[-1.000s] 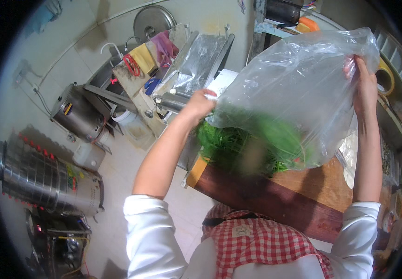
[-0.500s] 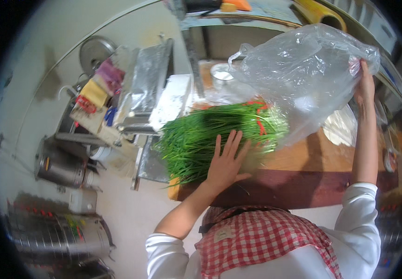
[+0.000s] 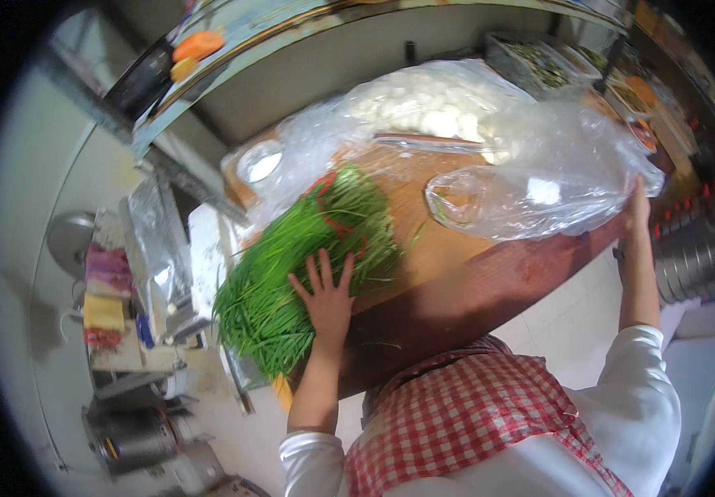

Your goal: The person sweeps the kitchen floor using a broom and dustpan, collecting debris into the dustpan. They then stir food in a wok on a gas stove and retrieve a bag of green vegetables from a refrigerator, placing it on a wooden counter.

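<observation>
A big bundle of green garlic chives [image 3: 270,277], bound with red ties near its pale stem ends, lies at the left end of the wooden table [image 3: 423,240]. My left hand [image 3: 326,294] rests on its near side with the fingers spread. To the right, a large clear plastic bag [image 3: 531,195] stretches over the table, apart from the bundle. Its loose mouth faces left, with a few green bits by it. My right hand [image 3: 637,207] grips the bag's far right end; the fingers are partly hidden by the plastic.
Behind the bag lies another clear bag of white pieces [image 3: 423,99]. A round container of white stuff [image 3: 260,161] stands behind the chives. Tubs of greens [image 3: 531,65] sit at the back right. A shelf [image 3: 291,41] overhangs the back; steel pots [image 3: 130,439] stand at lower left.
The plastic bag has come off the chives' stem ends and moved right with my right hand. My left hand stays on the bundle. The view has turned toward the right.
</observation>
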{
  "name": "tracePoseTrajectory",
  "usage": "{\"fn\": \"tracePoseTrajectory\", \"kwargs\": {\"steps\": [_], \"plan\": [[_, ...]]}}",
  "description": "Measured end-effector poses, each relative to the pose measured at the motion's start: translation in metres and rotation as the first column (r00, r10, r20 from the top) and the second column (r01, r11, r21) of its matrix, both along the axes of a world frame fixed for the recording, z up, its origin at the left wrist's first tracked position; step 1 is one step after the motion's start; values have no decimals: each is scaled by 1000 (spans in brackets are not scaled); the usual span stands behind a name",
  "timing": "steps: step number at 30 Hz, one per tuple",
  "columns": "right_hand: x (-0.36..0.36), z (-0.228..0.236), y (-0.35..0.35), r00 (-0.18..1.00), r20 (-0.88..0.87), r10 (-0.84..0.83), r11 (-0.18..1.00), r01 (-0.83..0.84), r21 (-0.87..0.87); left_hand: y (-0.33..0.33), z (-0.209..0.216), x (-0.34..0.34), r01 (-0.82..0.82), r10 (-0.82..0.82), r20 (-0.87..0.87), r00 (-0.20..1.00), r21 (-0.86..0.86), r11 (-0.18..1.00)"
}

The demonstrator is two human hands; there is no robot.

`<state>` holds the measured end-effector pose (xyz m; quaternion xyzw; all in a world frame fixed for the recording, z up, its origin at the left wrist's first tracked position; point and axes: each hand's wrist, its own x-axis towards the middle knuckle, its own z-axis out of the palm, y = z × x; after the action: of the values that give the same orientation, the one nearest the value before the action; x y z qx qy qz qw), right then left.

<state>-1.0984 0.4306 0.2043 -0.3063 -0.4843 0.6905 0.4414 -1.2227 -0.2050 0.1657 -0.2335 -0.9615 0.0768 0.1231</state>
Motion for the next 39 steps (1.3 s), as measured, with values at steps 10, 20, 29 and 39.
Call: {"fn": "tracePoseTrajectory", "kwargs": {"steps": [10, 20, 29, 39], "plan": [[69, -19, -174, 269, 951, -156, 312, -900, 305, 30, 70, 17, -67, 70, 109, 992, -34, 997], [61, -51, -150, 489, 854, -175, 505, -700, 505, 158, 26, 20, 367, -431, 45, 901, 450, 814], [63, 33, -191, 737, 666, -110, 238, -631, 738, 168, -19, -22, 305, -709, 25, 705, 891, 335], [-41, 232, -250, 965, 200, 168, 21, -206, 978, -33, 127, 64, -357, -450, 256, 856, 921, -154]]}}
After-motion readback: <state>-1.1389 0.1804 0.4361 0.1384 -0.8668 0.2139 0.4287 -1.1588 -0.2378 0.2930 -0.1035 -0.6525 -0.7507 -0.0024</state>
